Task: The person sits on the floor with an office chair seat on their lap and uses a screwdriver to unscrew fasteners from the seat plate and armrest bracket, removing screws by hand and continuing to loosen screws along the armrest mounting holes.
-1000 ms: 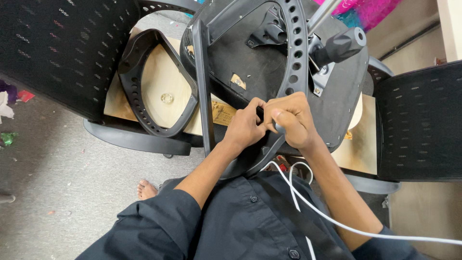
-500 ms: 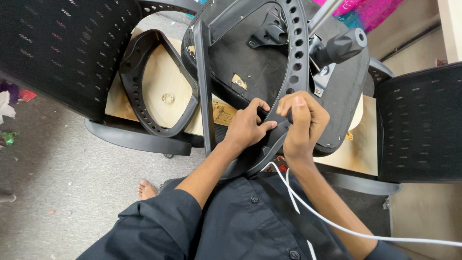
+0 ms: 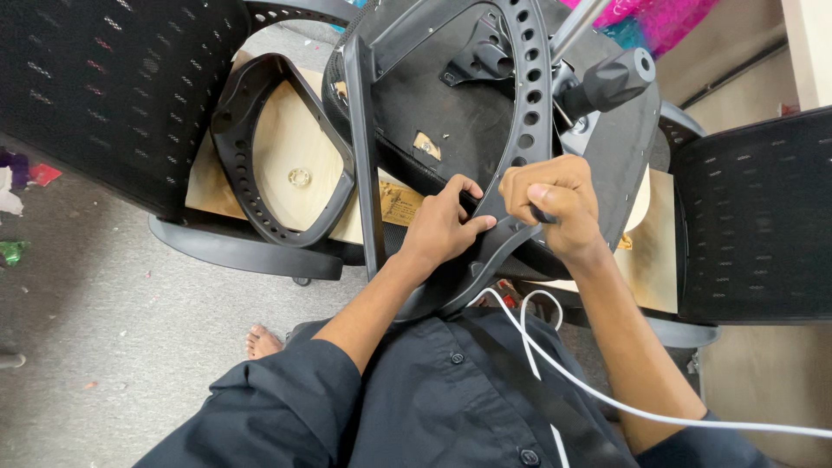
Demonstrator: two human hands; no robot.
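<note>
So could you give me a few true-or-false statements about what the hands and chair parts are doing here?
1. Both hands rest on the black seat frame. True: the left hand and right hand grip its rim.
2. The right hand lies open and flat. False: it is curled into a fist.
3. A white cable crosses the person's lap. True.
4. The loose frame lies on bare floor. False: it lies on a wooden board.
5. The person wears shoes. False: a bare foot shows.

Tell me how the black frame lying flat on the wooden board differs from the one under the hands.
The flat frame lies untouched, its opening showing the wooden board. The held frame is tilted, gripped by the left hand and right hand, with dark seat material behind. Both are black, curved and perforated.
</note>
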